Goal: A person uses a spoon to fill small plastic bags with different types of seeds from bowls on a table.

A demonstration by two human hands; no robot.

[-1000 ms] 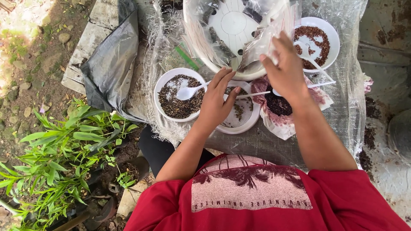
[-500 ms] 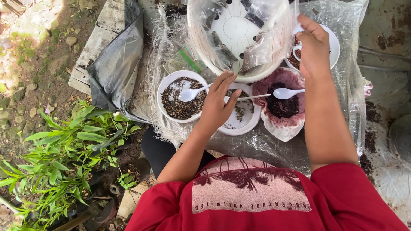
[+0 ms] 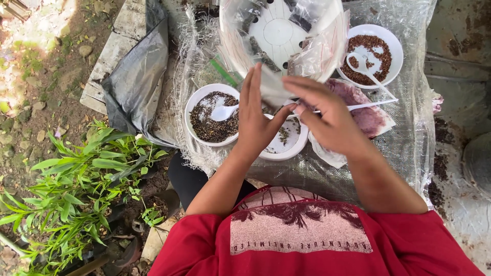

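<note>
Left hand [image 3: 258, 120]: held edge-up over the middle of the table [image 3: 409, 148], fingers straight and together, thumb spread. Right hand [image 3: 327, 120]: just to the right, palm down, fingers curled loosely. Both hands meet at a small clear plastic bag [image 3: 273, 92], which is pinched between them; the exact grip of each hand on it is partly hidden.

The bag hangs directly in front of the large clear basin [image 3: 279, 30] at the far centre, which holds further small bags. Below the hands sits a white bowl [image 3: 289, 145] containing a few dark seeds. To its left stands a second white bowl of dark seeds [image 3: 209, 117] with a white plastic spoon [image 3: 224, 111] in it. At far right, a third bowl of reddish-brown seeds [image 3: 371, 51] holds another white spoon [image 3: 365, 69]. A pink-tinted bag [image 3: 368, 115] lies right of the right hand. A clear woven sheet covers the table. Green plants [image 3: 71, 179] grow at near left.
</note>
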